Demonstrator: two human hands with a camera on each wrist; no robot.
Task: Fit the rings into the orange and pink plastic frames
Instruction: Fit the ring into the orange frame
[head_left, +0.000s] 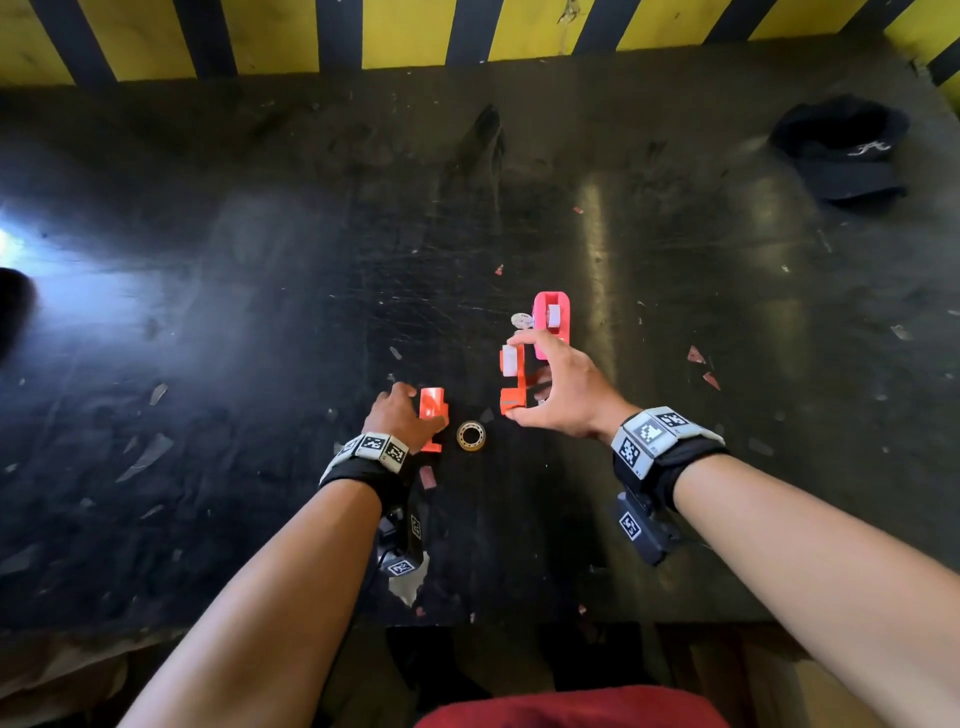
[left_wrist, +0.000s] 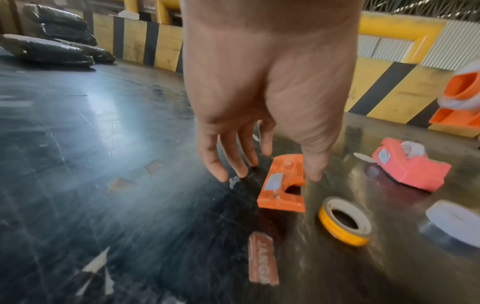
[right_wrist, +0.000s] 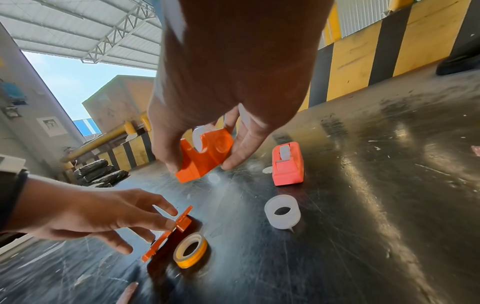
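My right hand (head_left: 530, 376) grips an orange frame (right_wrist: 205, 154) between thumb and fingers and holds it above the table; a white ring (right_wrist: 198, 138) sits in its slot. A pink frame (head_left: 552, 322) with a white ring in it stands just beyond. My left hand (head_left: 402, 415) reaches down over a second orange frame (left_wrist: 283, 185), fingers fairly straight on one side and thumb on the other, with fingertips (right_wrist: 170, 221) touching it. A yellow ring (head_left: 471, 435) lies next to that frame. A loose white ring (right_wrist: 282, 211) stands on the table under my right hand.
The dark scratched table (head_left: 260, 338) is littered with torn scraps of tape and paper. A black cap (head_left: 841, 148) lies at the far right. A yellow and black striped barrier (head_left: 415, 31) runs along the back edge. A small white disc (head_left: 521, 320) lies beside the pink frame.
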